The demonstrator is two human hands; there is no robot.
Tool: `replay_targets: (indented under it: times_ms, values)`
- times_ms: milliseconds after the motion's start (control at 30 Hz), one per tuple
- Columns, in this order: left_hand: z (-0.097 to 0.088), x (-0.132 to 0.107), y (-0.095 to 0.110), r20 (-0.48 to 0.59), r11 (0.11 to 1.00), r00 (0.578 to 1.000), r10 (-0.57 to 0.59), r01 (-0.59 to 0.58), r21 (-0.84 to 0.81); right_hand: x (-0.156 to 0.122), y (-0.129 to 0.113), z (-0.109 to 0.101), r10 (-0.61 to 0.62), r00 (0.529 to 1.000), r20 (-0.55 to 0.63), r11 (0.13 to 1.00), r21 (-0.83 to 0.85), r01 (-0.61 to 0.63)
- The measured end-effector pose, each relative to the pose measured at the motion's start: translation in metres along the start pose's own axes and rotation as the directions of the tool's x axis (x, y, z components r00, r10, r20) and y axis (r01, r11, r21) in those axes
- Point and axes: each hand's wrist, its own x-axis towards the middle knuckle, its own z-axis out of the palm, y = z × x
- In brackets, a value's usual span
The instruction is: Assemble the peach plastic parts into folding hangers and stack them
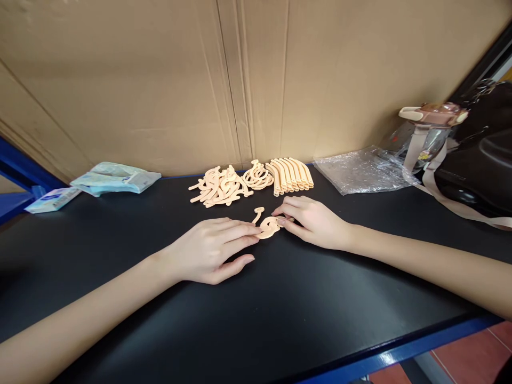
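Observation:
Two or more flat, cream-coloured curved pieces (268, 228) lie together on the black table, forming a ring-like shape with an opening in the middle. My left hand (218, 248) lies low over the table, its fingers stretched out and the tips touching the left side of these pieces; its thumb is apart. From the right, my right hand (310, 221) pinches the right end of the pieces between thumb and fingers, hiding part of it. Just behind the left fingertips, a small curved stick with a wider end (258, 212) points away from me. What the pieces are, I cannot tell.
Behind my hands are a loose heap of cream pieces (220, 186), some ring-shaped pieces (258, 176) and a neat row of curved strips (292, 176). A clear plastic bag (362, 170), a strapped bottle (434, 133) and a black bag (476, 165) stand right; a tissue pack (114, 178) lies left.

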Motion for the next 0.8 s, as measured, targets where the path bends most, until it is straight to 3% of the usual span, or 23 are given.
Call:
replay_targets:
  times_ms: [333, 800]
  values:
    - [0.0000, 0.0014, 0.0028, 0.052, 0.994, 0.996, -0.078, 0.081, -0.069, -0.0004, 0.0003, 0.0000, 0.004, 1.000, 0.001, 1.000, 0.004, -0.004]
    - [-0.0016, 0.0037, 0.0074, 0.065, 0.997, 0.995, -0.069, 0.070, -0.016, 0.0013, -0.0004, -0.0006, -0.011, 1.000, 0.019, 1.000, 0.005, 0.011]
